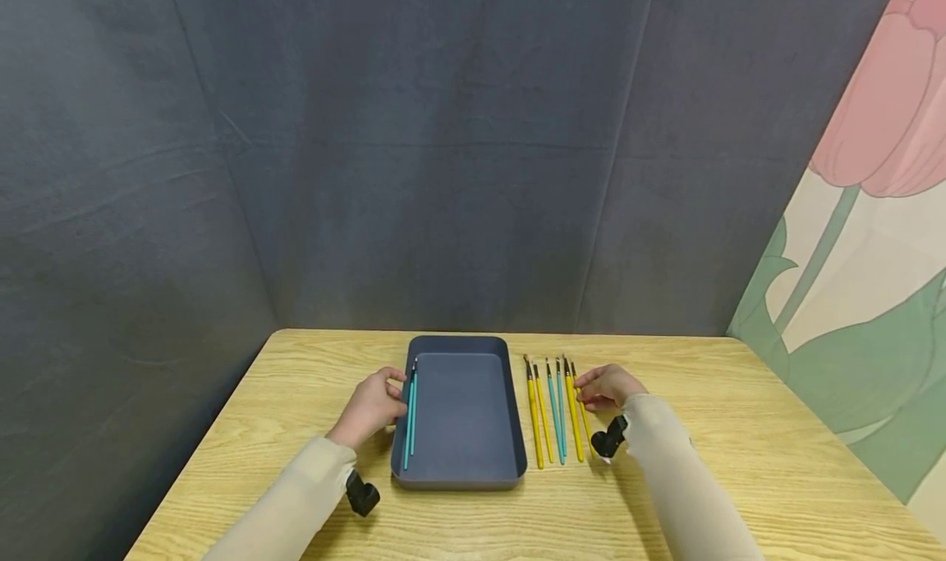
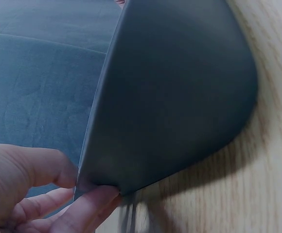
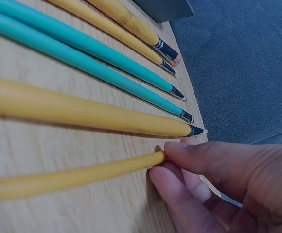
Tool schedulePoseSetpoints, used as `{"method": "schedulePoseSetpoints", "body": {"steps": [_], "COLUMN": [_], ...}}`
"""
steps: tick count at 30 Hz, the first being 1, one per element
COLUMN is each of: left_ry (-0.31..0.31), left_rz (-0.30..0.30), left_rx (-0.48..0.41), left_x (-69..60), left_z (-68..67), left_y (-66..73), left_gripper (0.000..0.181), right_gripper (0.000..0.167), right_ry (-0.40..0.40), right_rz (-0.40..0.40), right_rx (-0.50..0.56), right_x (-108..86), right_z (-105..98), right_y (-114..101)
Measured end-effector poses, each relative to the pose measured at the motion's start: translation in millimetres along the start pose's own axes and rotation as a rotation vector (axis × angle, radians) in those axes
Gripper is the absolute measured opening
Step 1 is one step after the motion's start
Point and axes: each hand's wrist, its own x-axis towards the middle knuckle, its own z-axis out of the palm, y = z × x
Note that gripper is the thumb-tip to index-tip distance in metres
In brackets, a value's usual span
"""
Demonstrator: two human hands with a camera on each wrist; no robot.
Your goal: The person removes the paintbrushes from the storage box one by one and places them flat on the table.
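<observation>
My left hand [image 1: 373, 405] grips the left wall of a dark grey tray [image 1: 467, 417]; in the left wrist view, thumb and fingers pinch its edge [image 2: 95, 131]. Two teal paintbrushes [image 1: 408, 434] lie side by side along that wall inside the tray. To the tray's right, several yellow and teal paintbrushes lie in a row on the table. My right hand [image 1: 608, 387] pinches the row's rightmost one, a thin yellow paintbrush [image 3: 82, 177], near its bristle end. The bristles are hidden by the fingers. Beside it lies a thicker yellow paintbrush [image 3: 97, 114].
Two teal paintbrushes [image 1: 556, 417] lie mid-row, and two more yellow paintbrushes [image 1: 534, 421] lie nearest the tray. Everything rests on a light wooden table [image 1: 739, 454]. Dark cloth [image 1: 443, 150] hangs behind and to the left; a flower-patterned wall [image 1: 872, 298] stands at the right.
</observation>
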Motion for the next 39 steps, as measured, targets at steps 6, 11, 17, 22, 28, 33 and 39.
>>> {"method": "schedulePoseSetpoints", "body": {"steps": [6, 11, 17, 22, 28, 33, 39], "left_ry": [-0.003, -0.004, -0.006, -0.007, -0.009, -0.009, -0.006], "left_rz": [0.0, 0.0, -0.003, -0.002, 0.004, 0.012, 0.009], "left_rx": [0.005, 0.008, 0.009, 0.008, -0.001, 0.001, 0.001], "left_x": [-0.8, -1.6, -3.2, -3.1, -2.1, -2.2, -2.7], "left_z": [0.6, 0.2, -1.2, -2.7, -2.1, -1.6, -1.5], "left_y": [-0.2, 0.0, 2.0, 2.8, 1.6, 0.8, 2.0], "left_gripper": [0.051, 0.051, 0.051, 0.051, 0.051, 0.051, 0.052], "right_gripper": [0.025, 0.027, 0.028, 0.034, 0.041, 0.042, 0.038], "right_ry": [-0.006, -0.001, -0.004, -0.021, -0.068, -0.117, -0.152], "right_rz": [-0.01, -0.021, -0.019, -0.038, -0.057, -0.108, -0.145], "right_rx": [-0.012, -0.024, -0.031, -0.041, 0.009, 0.018, 0.045], "right_x": [-1.8, -3.1, -4.9, -4.8, -6.8, -10.5, -13.5], "right_z": [0, 0, -1, -5, -5, 2, 20], "right_y": [0, 0, -1, -5, -22, -41, -60]}}
